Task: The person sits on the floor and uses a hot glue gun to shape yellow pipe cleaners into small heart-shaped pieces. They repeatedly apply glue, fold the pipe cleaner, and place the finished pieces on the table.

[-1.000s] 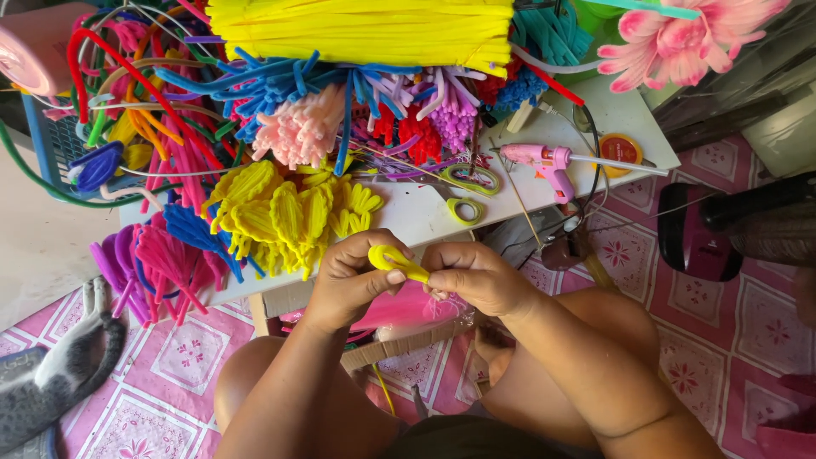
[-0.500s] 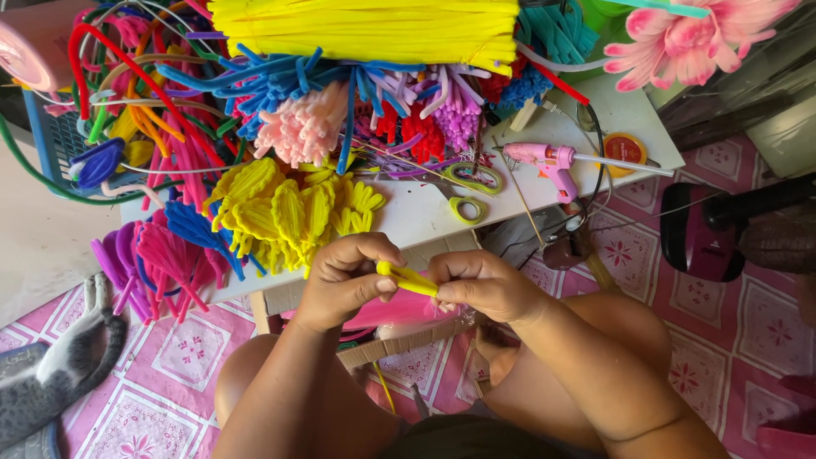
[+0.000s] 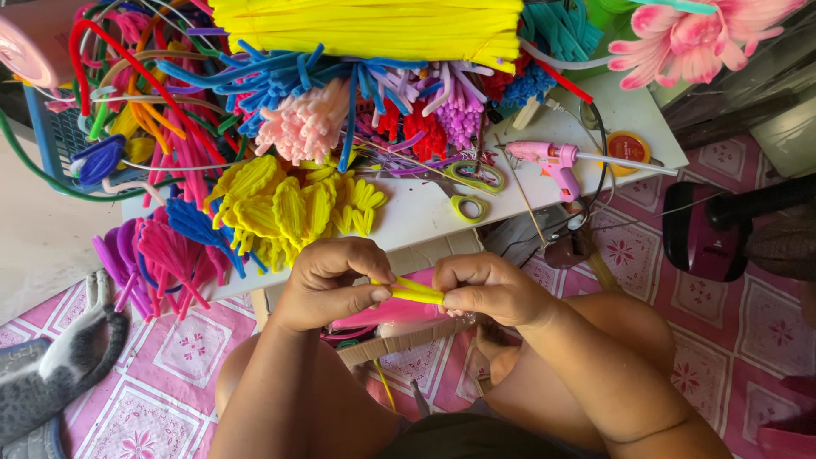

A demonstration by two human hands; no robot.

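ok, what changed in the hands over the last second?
The yellow pipe-cleaner piece went from sticking up out of the left hand to lying flat between both hands. The right hand has closed in and now pinches its other end. Both hands kept hold throughout. The white table, scissors, pink glue gun and cat stayed put.

Your left hand [image 3: 327, 285] and right hand [image 3: 489, 289] are bare, with no rings or gloves. Your forearms are uncovered, without sleeves, and your knees are bare too.
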